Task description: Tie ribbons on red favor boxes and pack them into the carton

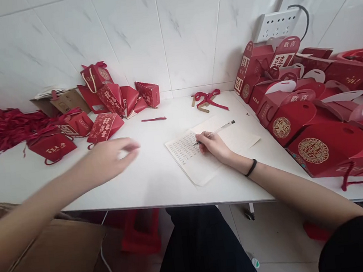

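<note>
My right hand (213, 144) is closed around a clear-barrelled pen (222, 127) with a dark cap end. Its tip points down at a sheet of paper (204, 168), over rows of small handwriting on the left part of the sheet. The side of that hand rests on the paper, and a black band circles the wrist. Left of the paper, my left hand (114, 158) hangs over the white table (153, 173), smeared by motion. A gap shows between its thumb and fingers, with nothing held.
Many red gift boxes (313, 152) crowd the table's right side. More red boxes (104, 126) and a heap of red ribbon (21, 122) lie on the left. Ribbon pieces (208, 100) lie near the tiled wall, below a power strip (276, 24). A cardboard box (58, 257) stands lower left.
</note>
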